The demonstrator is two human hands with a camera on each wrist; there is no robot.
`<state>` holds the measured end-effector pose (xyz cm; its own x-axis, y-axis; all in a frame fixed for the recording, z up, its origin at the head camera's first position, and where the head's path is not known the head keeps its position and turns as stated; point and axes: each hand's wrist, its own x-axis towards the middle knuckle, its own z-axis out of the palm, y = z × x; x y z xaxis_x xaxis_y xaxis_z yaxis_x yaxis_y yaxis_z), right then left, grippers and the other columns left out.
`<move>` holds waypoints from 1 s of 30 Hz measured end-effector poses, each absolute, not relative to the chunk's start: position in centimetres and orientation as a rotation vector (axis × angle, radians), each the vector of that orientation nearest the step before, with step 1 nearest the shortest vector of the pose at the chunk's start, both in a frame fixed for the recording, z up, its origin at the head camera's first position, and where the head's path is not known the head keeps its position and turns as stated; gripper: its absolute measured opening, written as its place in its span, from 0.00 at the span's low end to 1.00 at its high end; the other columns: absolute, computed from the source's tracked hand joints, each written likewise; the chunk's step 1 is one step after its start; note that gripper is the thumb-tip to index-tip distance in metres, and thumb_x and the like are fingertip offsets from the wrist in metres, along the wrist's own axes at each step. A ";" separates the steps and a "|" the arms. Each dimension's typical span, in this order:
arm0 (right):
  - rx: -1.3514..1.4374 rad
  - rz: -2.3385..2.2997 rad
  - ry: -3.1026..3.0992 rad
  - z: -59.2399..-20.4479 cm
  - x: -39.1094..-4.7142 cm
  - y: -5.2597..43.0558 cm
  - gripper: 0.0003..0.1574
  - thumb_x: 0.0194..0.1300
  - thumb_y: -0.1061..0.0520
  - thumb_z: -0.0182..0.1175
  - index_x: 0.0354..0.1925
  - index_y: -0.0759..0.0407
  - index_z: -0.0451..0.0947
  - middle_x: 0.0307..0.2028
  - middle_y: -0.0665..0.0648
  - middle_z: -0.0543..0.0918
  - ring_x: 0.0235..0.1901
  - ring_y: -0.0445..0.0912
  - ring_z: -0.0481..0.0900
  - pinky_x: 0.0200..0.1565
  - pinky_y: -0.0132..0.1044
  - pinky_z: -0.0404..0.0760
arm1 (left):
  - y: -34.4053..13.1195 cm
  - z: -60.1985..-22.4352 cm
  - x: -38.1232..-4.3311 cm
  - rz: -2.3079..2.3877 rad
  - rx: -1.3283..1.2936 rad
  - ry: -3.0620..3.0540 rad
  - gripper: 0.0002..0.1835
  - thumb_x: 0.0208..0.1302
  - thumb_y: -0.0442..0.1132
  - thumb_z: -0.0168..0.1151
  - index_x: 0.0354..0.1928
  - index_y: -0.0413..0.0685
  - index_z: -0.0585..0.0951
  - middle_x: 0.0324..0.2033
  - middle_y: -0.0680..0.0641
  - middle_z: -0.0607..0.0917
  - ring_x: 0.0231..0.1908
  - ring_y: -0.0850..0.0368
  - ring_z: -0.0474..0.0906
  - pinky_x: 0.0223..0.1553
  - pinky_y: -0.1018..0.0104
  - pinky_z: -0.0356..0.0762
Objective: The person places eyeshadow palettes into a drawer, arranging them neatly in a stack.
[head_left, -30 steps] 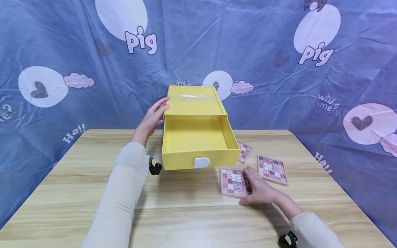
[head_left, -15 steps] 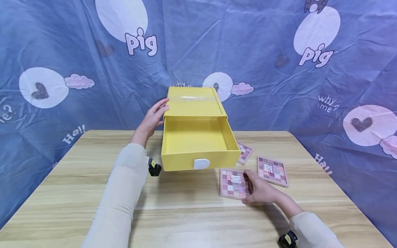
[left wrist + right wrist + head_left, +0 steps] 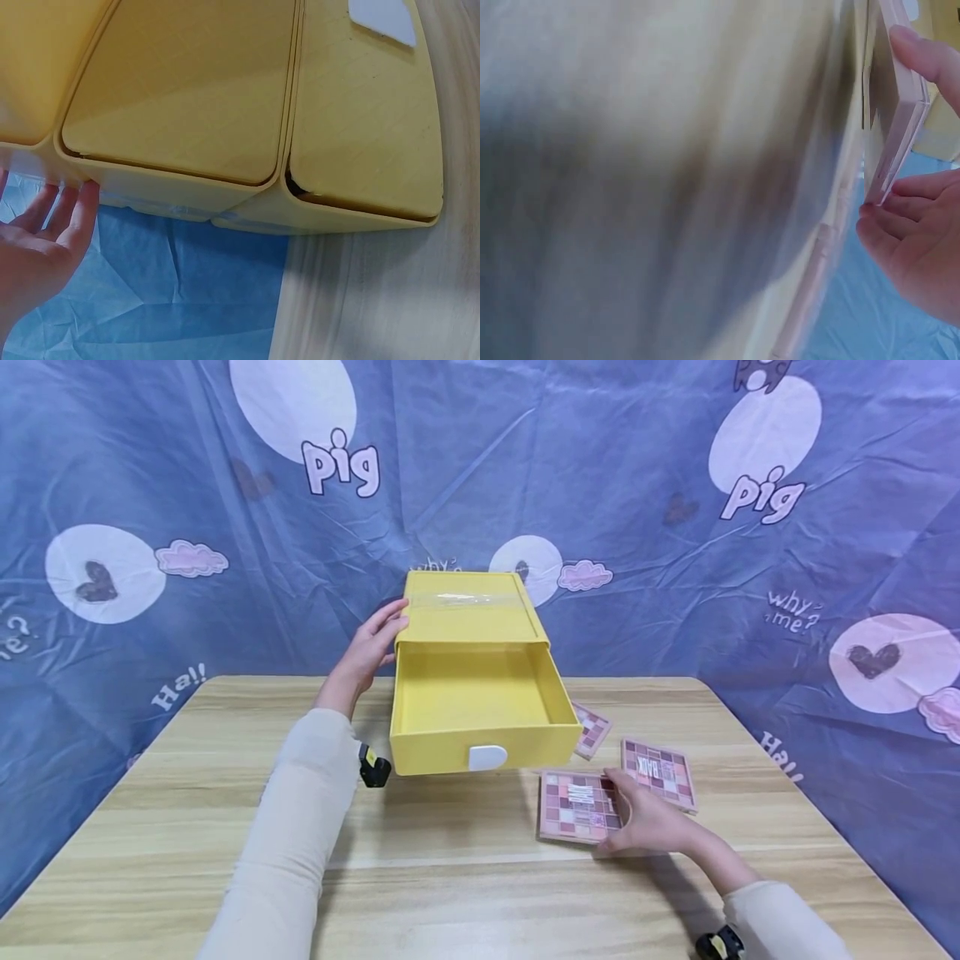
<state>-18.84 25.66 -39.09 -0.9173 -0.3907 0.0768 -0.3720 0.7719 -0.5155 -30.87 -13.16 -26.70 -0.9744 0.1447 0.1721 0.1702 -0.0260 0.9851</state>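
Note:
A yellow drawer cabinet (image 3: 474, 620) stands at the table's back, its top drawer (image 3: 435, 752) pulled out and bare inside. My left hand (image 3: 363, 652) rests against the cabinet's left side, fingers nearly straight; the left wrist view shows its fingertips (image 3: 88, 191) touching the side wall above two closed lower drawers. Right of the drawer, my right hand (image 3: 651, 822) pinches a pink eyeshadow palette (image 3: 572, 810) by its right end. In the right wrist view, the palette (image 3: 896, 124) sits between thumb and fingers, seemingly raised a little off the table.
Two more eyeshadow palettes lie on the wooden table (image 3: 480, 885): one (image 3: 662, 772) just beyond my right hand, another (image 3: 591, 731) partly hidden by the drawer. A blue printed cloth (image 3: 637, 460) hangs behind the table.
My right hand has tightened on the near palette and shifted it slightly to the right. The left hand and the cabinet have stayed in place.

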 end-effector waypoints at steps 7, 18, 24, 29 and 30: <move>-0.575 -0.802 2.976 -36.5 -18.8 26.7 0.69 0.25 0.44 0.73 0.59 0.75 0.52 0.53 0.74 0.64 0.49 0.65 0.63 0.47 0.56 0.62 | -13.1 -26.8 -30.9 -2.232 -0.352 -2.158 0.27 0.62 0.42 0.47 0.63 0.47 0.57 0.62 0.44 0.55 0.58 0.52 0.53 0.52 0.49 0.56; -0.517 -0.714 3.070 -31.3 -19.6 28.2 0.67 0.29 0.46 0.72 0.59 0.76 0.50 0.53 0.76 0.61 0.49 0.69 0.60 0.46 0.58 0.61 | -13.2 -26.8 -30.9 -2.222 -0.356 -2.164 0.27 0.62 0.43 0.47 0.63 0.48 0.58 0.62 0.45 0.55 0.58 0.53 0.54 0.51 0.49 0.58; -0.538 -0.743 3.047 -28.6 -20.5 28.5 0.64 0.34 0.50 0.70 0.59 0.77 0.47 0.54 0.77 0.59 0.51 0.68 0.58 0.48 0.58 0.58 | -13.5 -27.5 -32.0 -2.220 -0.349 -2.153 0.27 0.62 0.44 0.48 0.63 0.49 0.58 0.62 0.46 0.55 0.58 0.53 0.54 0.51 0.49 0.57; -0.496 -0.662 3.099 -26.7 -21.1 28.5 0.65 0.35 0.44 0.70 0.60 0.76 0.47 0.54 0.76 0.60 0.51 0.68 0.58 0.48 0.58 0.58 | -13.5 -28.3 -32.8 -2.215 -0.340 -2.144 0.27 0.61 0.45 0.49 0.62 0.52 0.60 0.61 0.47 0.57 0.58 0.55 0.55 0.51 0.49 0.58; -0.477 -0.639 3.110 -26.4 -21.2 28.4 0.66 0.36 0.42 0.70 0.60 0.75 0.47 0.54 0.76 0.60 0.51 0.68 0.58 0.48 0.58 0.58 | -13.5 -28.4 -32.9 -2.215 -0.342 -2.141 0.27 0.61 0.45 0.50 0.62 0.52 0.60 0.61 0.47 0.57 0.58 0.55 0.55 0.51 0.49 0.58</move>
